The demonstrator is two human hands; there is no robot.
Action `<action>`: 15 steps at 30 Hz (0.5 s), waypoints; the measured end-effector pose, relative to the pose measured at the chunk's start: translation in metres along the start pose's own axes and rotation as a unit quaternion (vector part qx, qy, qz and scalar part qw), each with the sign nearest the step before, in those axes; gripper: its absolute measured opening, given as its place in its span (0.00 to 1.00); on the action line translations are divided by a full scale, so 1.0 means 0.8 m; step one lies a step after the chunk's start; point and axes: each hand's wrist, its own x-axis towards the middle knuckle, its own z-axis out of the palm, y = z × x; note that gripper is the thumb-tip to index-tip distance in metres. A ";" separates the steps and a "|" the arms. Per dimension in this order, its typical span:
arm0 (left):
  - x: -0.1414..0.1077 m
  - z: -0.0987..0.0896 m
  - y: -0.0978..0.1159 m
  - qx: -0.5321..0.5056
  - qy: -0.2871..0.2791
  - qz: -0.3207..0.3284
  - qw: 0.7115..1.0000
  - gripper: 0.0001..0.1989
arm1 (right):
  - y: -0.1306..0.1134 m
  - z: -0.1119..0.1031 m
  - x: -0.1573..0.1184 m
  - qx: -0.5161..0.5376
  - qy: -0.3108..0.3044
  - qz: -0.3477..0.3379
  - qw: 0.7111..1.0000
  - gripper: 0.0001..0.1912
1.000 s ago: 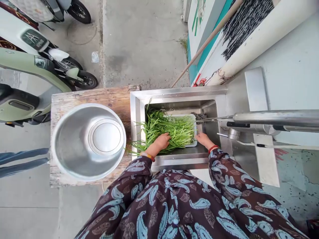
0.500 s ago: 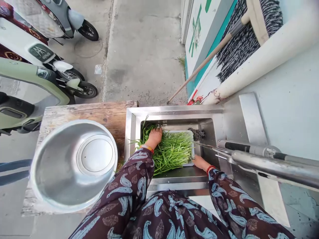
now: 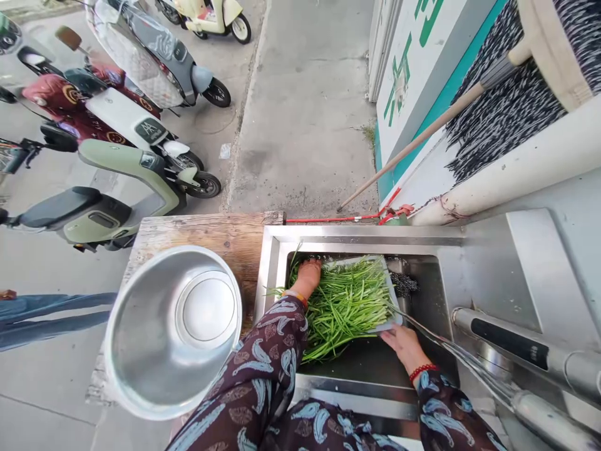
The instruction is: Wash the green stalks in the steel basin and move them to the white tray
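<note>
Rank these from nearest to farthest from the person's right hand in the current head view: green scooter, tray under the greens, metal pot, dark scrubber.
From the right hand:
1. Tray: at the fingers, in the sink.
2. Dark scrubber: in the sink, just beyond the tray's right edge.
3. Metal pot: left of the sink.
4. Green scooter: far left, past the pot.

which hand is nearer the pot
Left. The left hand is on the greens, at their end toward the pot; the right hand is at the tray edge farther from it.
</note>
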 end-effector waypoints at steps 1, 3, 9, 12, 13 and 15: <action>0.001 0.000 0.000 -0.006 -0.004 0.003 1.000 0.24 | 0.012 0.015 -0.005 0.021 0.014 0.014 1.000 0.20; 0.003 -0.002 0.002 -0.016 -0.012 0.016 1.000 0.27 | 0.030 0.045 -0.012 0.049 0.033 0.043 0.997 0.20; 0.016 -0.009 0.013 -0.024 -0.022 0.049 0.998 0.26 | 0.024 0.085 -0.025 0.066 0.024 0.054 0.996 0.12; 0.025 -0.007 0.017 -0.024 -0.023 0.063 0.997 0.28 | 0.017 0.079 -0.026 0.076 0.028 0.056 0.995 0.10; 0.027 -0.006 0.018 -0.022 -0.024 0.068 0.997 0.28 | 0.017 0.076 -0.026 0.082 0.033 0.059 0.994 0.10; 0.028 -0.004 0.020 -0.017 -0.022 0.075 0.997 0.29 | 0.019 0.070 -0.026 0.091 0.038 0.061 0.993 0.08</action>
